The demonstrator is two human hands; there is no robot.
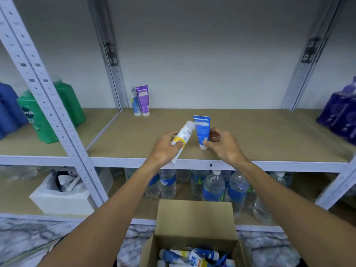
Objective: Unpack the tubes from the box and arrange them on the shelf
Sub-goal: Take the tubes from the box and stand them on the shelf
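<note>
Left grip [165, 149]: clenched round the lower half of a white-and-yellow tube [184, 135]. The tube is tilted, its top leaning toward the right grip and its bottom end poking out below the fingers, over the shelf's front edge.

Right grip [223, 145]: thumb and fingertips pinch a blue tube [201, 130] low down, near its white cap. The tube is upright, cap end down at the board of the shelf [250, 135], flat crimped end up. The tops of the two held tubes are just beside each other; cannot tell if they touch.

Beyond the left grip, toward the back wall: a purple tube [143, 100] and a blue-and-white tube [135, 103] stand cap-down, side by side against each other, near the rear post.

Below both grips, nearer the person: a cardboard box [194, 218], flaps open, with more tubes [192, 255] lying jumbled inside.

Under the grips, one level down: water bottles [213, 185] with blue labels, standing close together.

Far out past the left grip, in the next bay: green bottles [38, 116]. Far out past the right grip: purple packs [339, 112].
</note>
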